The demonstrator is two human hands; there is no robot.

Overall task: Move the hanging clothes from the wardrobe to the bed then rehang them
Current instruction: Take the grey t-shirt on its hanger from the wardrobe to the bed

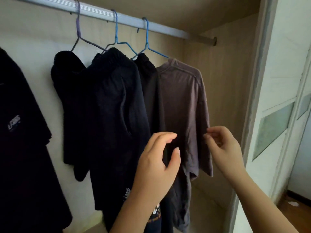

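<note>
A grey-brown T-shirt (185, 101) hangs rightmost on the metal wardrobe rail (127, 19), on a blue wire hanger (148, 44). To its left hang black shorts (114, 101) on another blue hanger, and a further black garment (70, 91) on a purple hanger. A black T-shirt (20, 132) with white lettering hangs at the far left. My left hand (158, 162) hovers in front of the grey-brown shirt's lower part, fingers curled apart and holding nothing. My right hand (223, 145) touches the shirt's right sleeve edge, fingertips pinched close at the fabric.
The wardrobe's beige back wall and right side panel (235, 98) enclose the clothes. A white sliding door (277, 115) with frosted glass panes stands at the right. Wooden floor (296, 207) shows at the bottom right.
</note>
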